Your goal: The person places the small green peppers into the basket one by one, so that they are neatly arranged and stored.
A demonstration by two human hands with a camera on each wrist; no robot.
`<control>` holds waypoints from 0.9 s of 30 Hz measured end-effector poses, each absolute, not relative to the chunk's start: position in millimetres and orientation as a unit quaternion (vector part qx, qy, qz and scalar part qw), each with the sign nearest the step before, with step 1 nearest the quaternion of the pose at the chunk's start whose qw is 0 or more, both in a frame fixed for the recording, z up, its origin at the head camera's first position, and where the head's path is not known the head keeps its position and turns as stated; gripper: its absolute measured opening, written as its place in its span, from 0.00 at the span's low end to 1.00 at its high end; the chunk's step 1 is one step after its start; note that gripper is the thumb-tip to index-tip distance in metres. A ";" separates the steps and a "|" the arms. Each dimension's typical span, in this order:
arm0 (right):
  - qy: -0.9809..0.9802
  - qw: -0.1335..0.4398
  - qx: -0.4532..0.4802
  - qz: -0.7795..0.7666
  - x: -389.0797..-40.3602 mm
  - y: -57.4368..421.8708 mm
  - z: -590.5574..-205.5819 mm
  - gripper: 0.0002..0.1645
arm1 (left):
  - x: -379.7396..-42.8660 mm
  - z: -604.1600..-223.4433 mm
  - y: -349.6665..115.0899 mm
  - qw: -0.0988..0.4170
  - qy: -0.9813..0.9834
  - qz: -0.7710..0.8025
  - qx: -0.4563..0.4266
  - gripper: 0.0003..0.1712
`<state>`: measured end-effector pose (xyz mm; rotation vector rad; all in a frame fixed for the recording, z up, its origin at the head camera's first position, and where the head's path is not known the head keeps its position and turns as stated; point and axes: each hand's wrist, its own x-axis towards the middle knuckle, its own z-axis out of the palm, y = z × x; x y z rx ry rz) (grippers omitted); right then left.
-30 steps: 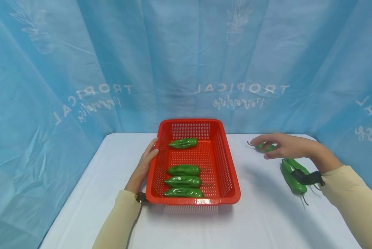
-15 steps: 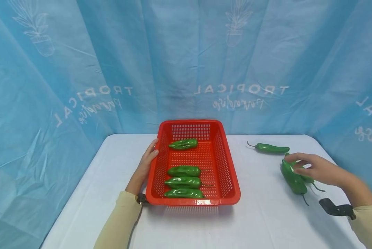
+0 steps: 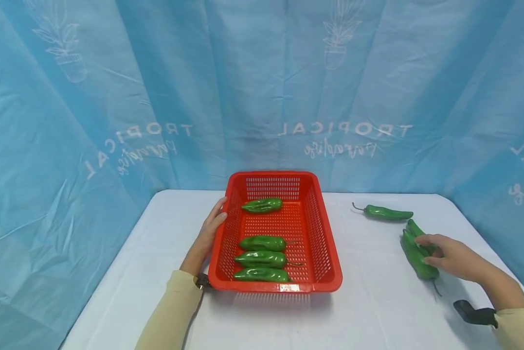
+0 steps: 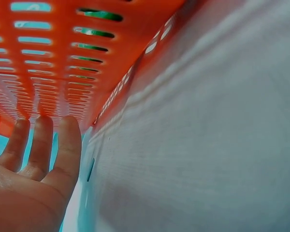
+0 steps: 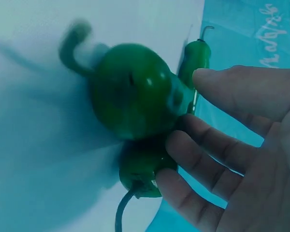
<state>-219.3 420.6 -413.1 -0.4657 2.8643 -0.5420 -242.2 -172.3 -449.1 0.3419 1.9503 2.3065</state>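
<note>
A red perforated basket (image 3: 332, 262) holds several glossy green peppers, one (image 3: 262, 205) lying apart near the back and the others grouped at the front. My left hand (image 3: 209, 228) lies along the basket's left wall; the left wrist view shows straight fingers (image 4: 67, 145) against its outside. At the right, my right hand (image 3: 452, 255) pinches a plump green pepper (image 5: 130, 96) between thumb and fingers. A second pepper (image 3: 415, 227) lies close alongside, partly hidden by the hand, with fingertips right at it in the right wrist view.
A slimmer green pepper (image 3: 388, 213) lies on the white-covered table (image 3: 367, 301) behind the right hand, its stem pointing left. Blue printed curtains (image 3: 253, 97) surround the table at the back and sides. Black straps (image 3: 476, 313) sit at both wrists.
My right hand has moved from above the back pepper, right and nearer, down onto the pair of peppers. The plump pepper has shifted slightly. My left hand stays at the basket.
</note>
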 end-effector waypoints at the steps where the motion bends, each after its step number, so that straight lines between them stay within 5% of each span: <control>1: 0.967 0.090 -0.157 -0.181 -219.3 419.9 -414.3 0.32 | -241.8 -448.7 -172.4 0.052 0.639 0.759 0.113 0.30; 15: 0.969 0.080 -0.146 -0.184 -221.7 419.5 -422.6 0.34 | -240.1 -449.7 -173.0 0.056 0.628 0.768 0.115 0.31; 27: 0.926 0.189 -0.149 -0.290 -218.2 415.6 -428.3 0.34 | -241.6 -448.3 -170.7 0.053 0.633 0.762 0.121 0.31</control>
